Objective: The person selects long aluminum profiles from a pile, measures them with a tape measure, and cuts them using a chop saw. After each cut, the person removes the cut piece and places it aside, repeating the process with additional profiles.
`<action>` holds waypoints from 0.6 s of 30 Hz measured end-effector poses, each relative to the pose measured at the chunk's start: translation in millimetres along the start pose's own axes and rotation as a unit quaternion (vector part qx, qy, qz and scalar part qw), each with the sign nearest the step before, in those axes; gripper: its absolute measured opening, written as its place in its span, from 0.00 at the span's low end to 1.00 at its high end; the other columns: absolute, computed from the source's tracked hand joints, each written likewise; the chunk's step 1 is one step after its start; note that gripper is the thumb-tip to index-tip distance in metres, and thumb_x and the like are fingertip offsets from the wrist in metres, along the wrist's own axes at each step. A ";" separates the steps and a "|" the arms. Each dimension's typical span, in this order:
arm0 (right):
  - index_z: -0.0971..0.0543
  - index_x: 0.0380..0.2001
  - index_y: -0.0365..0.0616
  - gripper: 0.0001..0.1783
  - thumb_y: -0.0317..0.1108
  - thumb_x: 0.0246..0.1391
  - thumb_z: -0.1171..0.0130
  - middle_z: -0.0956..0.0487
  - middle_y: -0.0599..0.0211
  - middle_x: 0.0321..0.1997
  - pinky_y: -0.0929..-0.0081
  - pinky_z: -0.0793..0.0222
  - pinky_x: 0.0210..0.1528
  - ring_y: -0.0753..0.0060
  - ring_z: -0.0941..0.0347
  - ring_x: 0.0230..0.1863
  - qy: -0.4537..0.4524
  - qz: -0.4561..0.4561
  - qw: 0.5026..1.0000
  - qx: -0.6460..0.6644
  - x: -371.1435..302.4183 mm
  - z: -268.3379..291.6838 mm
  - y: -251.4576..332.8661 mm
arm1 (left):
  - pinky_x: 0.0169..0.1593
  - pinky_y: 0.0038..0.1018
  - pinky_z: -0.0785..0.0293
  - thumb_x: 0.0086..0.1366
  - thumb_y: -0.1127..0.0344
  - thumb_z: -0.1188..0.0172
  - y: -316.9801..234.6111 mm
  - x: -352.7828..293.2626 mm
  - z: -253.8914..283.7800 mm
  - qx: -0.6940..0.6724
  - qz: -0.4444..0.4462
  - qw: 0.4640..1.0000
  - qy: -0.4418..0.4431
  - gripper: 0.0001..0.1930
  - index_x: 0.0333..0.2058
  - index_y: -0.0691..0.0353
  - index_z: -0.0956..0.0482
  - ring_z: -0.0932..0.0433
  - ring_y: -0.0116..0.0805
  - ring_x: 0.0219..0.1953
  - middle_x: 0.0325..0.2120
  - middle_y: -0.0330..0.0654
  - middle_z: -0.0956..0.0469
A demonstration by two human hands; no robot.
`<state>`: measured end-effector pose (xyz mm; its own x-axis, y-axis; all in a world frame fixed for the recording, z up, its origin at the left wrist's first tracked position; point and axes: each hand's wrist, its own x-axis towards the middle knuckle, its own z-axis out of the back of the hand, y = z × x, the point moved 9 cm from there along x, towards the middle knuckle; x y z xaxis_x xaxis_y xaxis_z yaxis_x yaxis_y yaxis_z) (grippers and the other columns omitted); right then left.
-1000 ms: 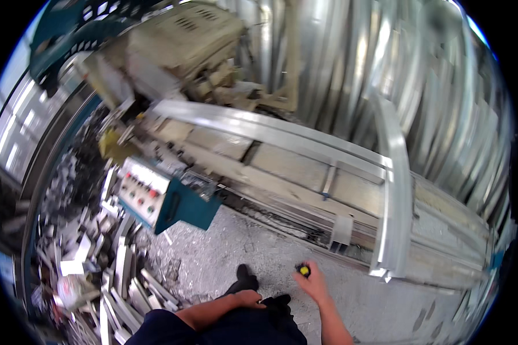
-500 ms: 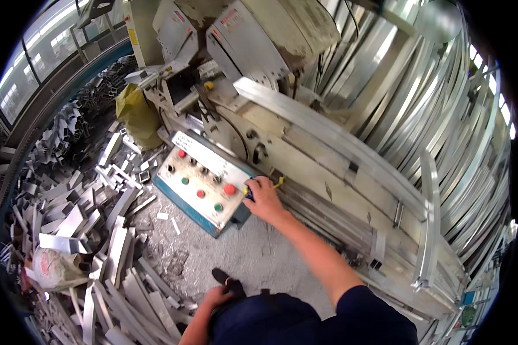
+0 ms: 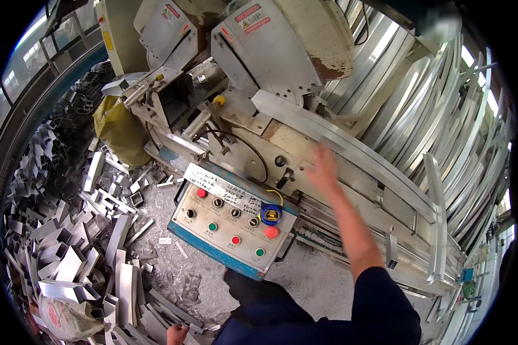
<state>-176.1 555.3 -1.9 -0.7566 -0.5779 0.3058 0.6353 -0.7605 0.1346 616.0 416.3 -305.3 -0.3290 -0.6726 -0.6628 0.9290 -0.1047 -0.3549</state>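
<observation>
A blue and yellow tape measure (image 3: 271, 214) lies on the control panel (image 3: 224, 233), which carries red and green buttons and black knobs. Beyond it, my right hand (image 3: 322, 167), blurred by motion, reaches over the machine bed, fingers stretched out and nothing seen in them. It is nearest the long square aluminium tube (image 3: 345, 135) lying along the machine; whether it touches the tube I cannot tell. At the lower edge, my left hand (image 3: 177, 334) hangs low with its fingers curled in, apart from the panel, and no object shows in it.
Two grey blade guards (image 3: 262, 49) of the saw stand at the back. Aluminium offcuts (image 3: 69, 267) pile up at the left, with a yellow sack (image 3: 121, 131) and a white sack (image 3: 66, 319) among them. Long profiles (image 3: 408, 109) fill the right; another bar (image 3: 435, 218) crosses the tube's near end.
My right hand has let go of the tape measure on the panel and moved up and right over the machine bed. My left hand has moved down and left. The view has shifted closer to the machine.
</observation>
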 end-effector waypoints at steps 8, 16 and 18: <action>0.43 0.66 0.51 0.50 0.32 0.35 0.35 0.42 0.59 0.68 0.36 0.49 0.65 0.51 0.47 0.70 0.101 -0.138 0.978 -0.123 113.0 -10.0 -87.0 | 0.41 0.31 0.21 0.51 0.55 0.29 -94.9 83.2 123.5 -0.107 -0.029 0.994 -0.012 0.28 0.45 0.71 0.21 0.16 0.38 0.34 0.31 0.50 0.16; 0.38 0.62 0.50 0.48 0.28 0.30 0.35 0.34 0.60 0.61 0.42 0.53 0.67 0.50 0.42 0.66 0.132 -0.153 0.975 -0.088 128.1 -11.4 -85.2 | 0.40 0.35 0.22 0.50 0.56 0.31 -148.6 180.6 198.2 0.039 -0.133 0.990 -0.038 0.24 0.42 0.67 0.21 0.17 0.45 0.35 0.33 0.54 0.18; 0.37 0.61 0.49 0.47 0.27 0.29 0.35 0.33 0.59 0.58 0.45 0.52 0.66 0.50 0.41 0.64 0.107 -0.146 0.981 -0.075 123.2 -0.9 -72.0 | 0.40 0.36 0.22 0.51 0.58 0.31 -223.7 178.4 231.1 0.034 -0.148 0.988 -0.006 0.23 0.42 0.67 0.21 0.18 0.46 0.35 0.33 0.53 0.19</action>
<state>-315.2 538.6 25.2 -0.9284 -0.3654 0.0682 0.3686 -0.9287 0.0420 388.6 150.4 -191.8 -0.5865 -0.6138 -0.5285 0.8016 -0.3465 -0.4871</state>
